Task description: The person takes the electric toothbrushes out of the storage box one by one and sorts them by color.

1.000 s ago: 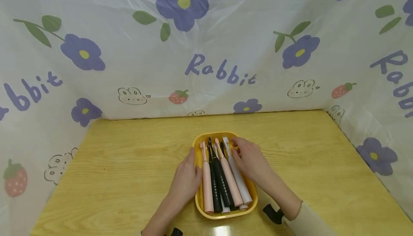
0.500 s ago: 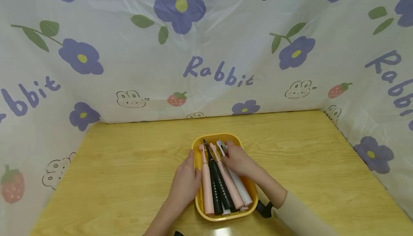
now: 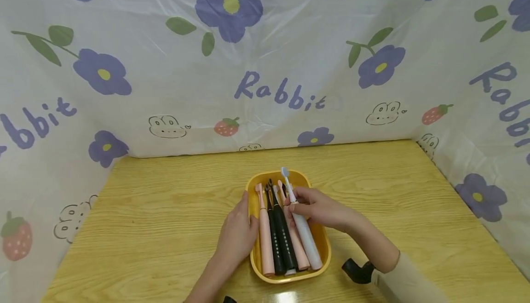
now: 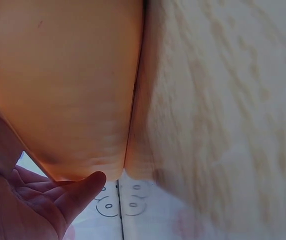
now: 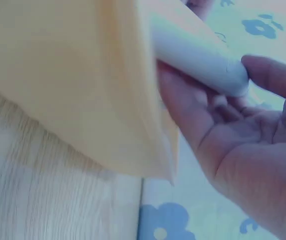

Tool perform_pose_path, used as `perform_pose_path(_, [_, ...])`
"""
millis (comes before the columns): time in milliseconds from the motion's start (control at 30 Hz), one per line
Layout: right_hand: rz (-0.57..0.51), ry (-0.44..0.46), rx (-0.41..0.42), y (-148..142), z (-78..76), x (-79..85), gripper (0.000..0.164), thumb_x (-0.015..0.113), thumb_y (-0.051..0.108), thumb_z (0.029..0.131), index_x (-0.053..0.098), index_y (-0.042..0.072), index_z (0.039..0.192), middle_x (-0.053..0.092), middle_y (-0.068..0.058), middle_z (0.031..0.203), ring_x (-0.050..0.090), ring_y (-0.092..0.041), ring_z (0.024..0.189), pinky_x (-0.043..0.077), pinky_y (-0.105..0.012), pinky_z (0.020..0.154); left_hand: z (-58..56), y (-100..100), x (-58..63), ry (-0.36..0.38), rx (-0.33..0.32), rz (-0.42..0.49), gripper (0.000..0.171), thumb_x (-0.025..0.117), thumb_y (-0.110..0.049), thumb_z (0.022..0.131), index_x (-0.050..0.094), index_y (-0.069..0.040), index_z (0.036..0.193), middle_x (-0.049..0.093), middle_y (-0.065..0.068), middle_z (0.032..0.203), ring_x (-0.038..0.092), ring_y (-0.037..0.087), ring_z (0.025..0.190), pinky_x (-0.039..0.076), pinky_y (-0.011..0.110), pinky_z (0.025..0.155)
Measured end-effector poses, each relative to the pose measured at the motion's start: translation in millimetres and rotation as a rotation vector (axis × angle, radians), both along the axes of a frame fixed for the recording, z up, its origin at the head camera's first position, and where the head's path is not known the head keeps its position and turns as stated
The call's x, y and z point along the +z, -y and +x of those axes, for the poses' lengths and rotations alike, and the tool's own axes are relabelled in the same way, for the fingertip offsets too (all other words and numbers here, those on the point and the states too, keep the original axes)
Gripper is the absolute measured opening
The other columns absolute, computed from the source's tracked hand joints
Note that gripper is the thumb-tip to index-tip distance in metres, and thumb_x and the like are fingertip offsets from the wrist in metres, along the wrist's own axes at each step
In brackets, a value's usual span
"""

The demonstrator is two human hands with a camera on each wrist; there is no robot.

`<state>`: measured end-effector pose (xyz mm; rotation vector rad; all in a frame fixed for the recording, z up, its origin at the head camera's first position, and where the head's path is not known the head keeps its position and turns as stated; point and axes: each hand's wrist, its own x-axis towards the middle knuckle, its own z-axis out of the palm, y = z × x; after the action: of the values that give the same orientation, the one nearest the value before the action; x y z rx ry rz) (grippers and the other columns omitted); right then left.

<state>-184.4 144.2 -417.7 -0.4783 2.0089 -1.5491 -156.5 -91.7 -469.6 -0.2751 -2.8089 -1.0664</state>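
head: table viewed from above, forward-down | left wrist: tray seen close-up, upper left | right wrist: same tray seen close-up, upper left

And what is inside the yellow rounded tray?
Two pink electric toothbrushes and two black ones; the right hand holds a pale one over them. Beneath, a pale handle end and more peek out; how many lie there is covered.

So the tray is sitting on the table, cloth hanging behind it and off to both sides. Toothbrushes are lying lengthwise in it, heads pointing toward its far end. The left hand is touching its left side, and the right hand is holding one brush over its right half.
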Motion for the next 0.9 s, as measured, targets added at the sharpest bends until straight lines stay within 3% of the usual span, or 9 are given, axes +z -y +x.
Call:
perform_pose_path(167, [-0.091,0.133,0.122,-15.6,9.1,5.7,0.031,0.053,0.007,0.105,0.045,-0.011,0.130,0.065,-0.024,0.112,0.067,-0.030,0.102,0.059,-0.041,0.085,-0.3,0.0,0.3,0.007,0.005,-0.004,0.061,0.058,-0.004,0.095,0.038,0.014,0.151,0.052,0.032,0.144,0.053,0.043,0.131,0.045,0.054,0.107])
perform_pose_path(367, [-0.100,0.143,0.244,-26.5,16.5,4.9,0.036,0.055,0.005,0.104,0.042,-0.012,0.133,0.062,-0.028,0.121,0.063,-0.037,0.112,0.057,-0.041,0.092,-1.1,-0.2,-0.6,0.017,0.009,0.001,0.063,0.058,-0.006,0.095,0.038,0.013,0.152,0.052,0.031,0.144,0.053,0.042,0.131,0.045,0.054,0.107])
perform_pose_path(767, [-0.004,0.035,0.149,-28.2,20.8,3.4,0.038,0.057,0.010,0.105,0.045,-0.008,0.136,0.068,-0.020,0.113,0.068,-0.032,0.100,0.060,-0.041,0.076,-2.6,0.7,-3.1,0.027,0.010,0.006,0.063,0.058,-0.006,0.095,0.038,0.012,0.152,0.052,0.031,0.145,0.053,0.042,0.131,0.046,0.054,0.106])
perform_pose_path(900, [-0.041,-0.016,0.090,-32.5,20.2,6.9,0.037,0.056,0.010,0.105,0.044,-0.010,0.135,0.066,-0.026,0.116,0.067,-0.036,0.103,0.061,-0.045,0.076,-2.5,1.0,-2.7,0.034,0.013,0.003,0.063,0.058,-0.006,0.096,0.038,0.012,0.152,0.052,0.031,0.145,0.053,0.042,0.131,0.046,0.054,0.105])
